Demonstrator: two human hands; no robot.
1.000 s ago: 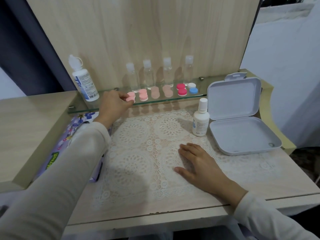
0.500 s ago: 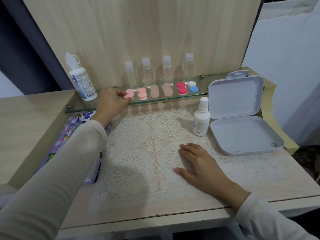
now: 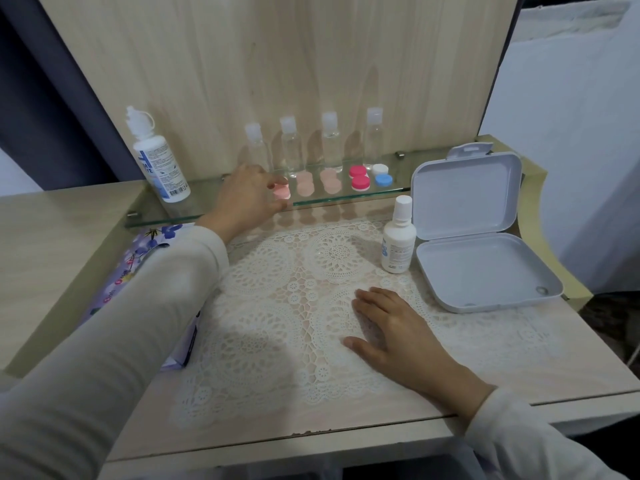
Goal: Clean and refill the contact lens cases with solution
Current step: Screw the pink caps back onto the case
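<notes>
Light wood desk [image 3: 519, 375] with a lace mat [image 3: 277, 306] over it, pretty tidy setup. Closest to the camera, the right hand [image 3: 391, 327] lies flat on the mat, fingers straight and spread, holding nothing; my guess is it's just bracing while the other arm reaches. Off to the left a flowery tissue pack [image 3: 138, 261] peeks out from under the sleeve. Further back on the right, a small white bottle [image 3: 398, 237] stands upright just beside an open grey box [image 3: 485, 271], lid up, probably parked within easy reach for the refill step. Then the glass shelf [image 3: 207, 206], where the lens cases sit in a row: the left hand [image 3: 246, 199] is down on it at the left end with a bright pink case [image 3: 281, 192] showing between finger and thumb. Honestly can't tell if it's pinched or only touched. Next along are two pale pink cases [image 3: 305, 185], a red case [image 3: 359, 177] and a white-and-blue case [image 3: 382, 174], untouched. Behind stand four clear travel bottles [image 3: 291, 147] and the big solution bottle [image 3: 157, 161]. Compared with half a second ago, the left hand has slid right: two bright pink cases showed then, only one now. Right hand hasn't budged.
</notes>
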